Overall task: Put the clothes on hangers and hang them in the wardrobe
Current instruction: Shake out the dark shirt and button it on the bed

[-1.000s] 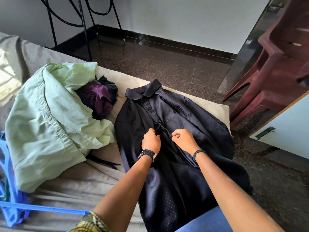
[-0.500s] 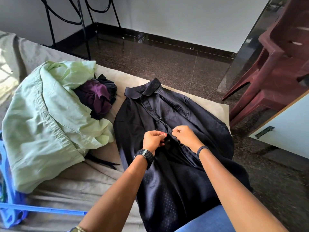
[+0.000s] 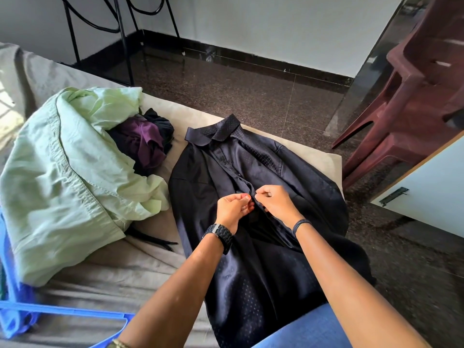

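Currently pinching, with left hand (image 3: 232,209) and right hand (image 3: 275,203), the button placket of dark navy dotted satin shirt (image 3: 251,247) laid flat on beige bed (image 3: 313,156); likely risk: slippery fabric escaping fingertips, leaving button unfastened

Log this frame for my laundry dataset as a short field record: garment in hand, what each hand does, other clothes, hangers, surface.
garment: dark dotted shirt, laid flat, collar away from the person
left hand: left hand pinches the shirt's front placket
right hand: right hand pinches the placket opposite, fingers curled
other clothes: light green garment heaped to the left; purple garment bunched beside it
hangers: blue hanger at lower left, not in use
surface: beige mattress
on hanger yet: no
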Motion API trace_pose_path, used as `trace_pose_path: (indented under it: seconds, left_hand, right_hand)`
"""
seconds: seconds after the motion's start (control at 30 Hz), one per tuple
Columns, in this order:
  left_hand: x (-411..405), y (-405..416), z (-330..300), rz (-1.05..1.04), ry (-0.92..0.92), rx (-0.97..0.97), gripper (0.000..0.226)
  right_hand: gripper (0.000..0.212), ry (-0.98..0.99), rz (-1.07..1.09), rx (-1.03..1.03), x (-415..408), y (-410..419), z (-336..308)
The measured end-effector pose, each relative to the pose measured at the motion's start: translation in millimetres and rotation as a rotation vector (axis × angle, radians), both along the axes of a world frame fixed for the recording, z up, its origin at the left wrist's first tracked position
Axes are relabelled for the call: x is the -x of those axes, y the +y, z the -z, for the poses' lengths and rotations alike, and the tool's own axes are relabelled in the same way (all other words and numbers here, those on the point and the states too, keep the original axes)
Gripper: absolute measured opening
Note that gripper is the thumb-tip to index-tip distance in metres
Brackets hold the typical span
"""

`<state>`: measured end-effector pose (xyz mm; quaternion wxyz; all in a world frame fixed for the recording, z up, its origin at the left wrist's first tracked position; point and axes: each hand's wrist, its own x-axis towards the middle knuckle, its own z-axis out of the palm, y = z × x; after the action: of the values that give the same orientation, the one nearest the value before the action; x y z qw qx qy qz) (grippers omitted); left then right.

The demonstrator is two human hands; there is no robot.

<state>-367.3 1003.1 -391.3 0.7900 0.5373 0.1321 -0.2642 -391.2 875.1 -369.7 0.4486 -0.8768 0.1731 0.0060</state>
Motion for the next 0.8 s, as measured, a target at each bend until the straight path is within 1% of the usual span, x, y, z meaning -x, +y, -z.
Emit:
trace_pose_path:
  seconds: [0.13, 0.27, 0.3, 0.43, 0.57, 0.7, 0.8]
  left_hand:
    - [1.5, 0.7, -0.5, 0.004, -0.012, -0.004, 0.019]
    - [4.5, 0.1, 0.9, -0.006, -0.042, -0.032, 0.019]
    - [5.6, -0.3, 1.8, -0.002, -0.060, -0.046, 0.018]
    - [8.1, -2.0, 1.8, 0.001, -0.105, -0.075, 0.017]
    - [8.6, -1.9, 1.7, 0.021, -0.098, -0.037, 0.017]
    - [7.7, -1.5, 6.0, -0.007, -0.117, -0.101, 0.012]
    - [6.2, -3.1, 5.1, -0.027, -0.105, -0.104, 0.016]
  right_hand:
    - [0.012, -0.025, 0.008, -0.022, 3.2, 1.6, -0.4]
    - [0.017, 0.022, 0.011, -0.204, 7.6, 3.7, -3.2]
    - [0.015, 0.027, 0.000, -0.214, 8.6, 3.8, -4.1]
    - [0.005, 0.002, 0.011, -0.174, 10.5, 4.5, -4.4]
    - [0.006, -0.004, 0.025, -0.109, 8.0, 6.7, -1.0]
    - [0.004, 0.009, 0.012, -0.096, 10.3, 9.4, 0.9]
    - [0.005, 0.003, 0.021, -0.100, 12.0, 9.6, -2.4]
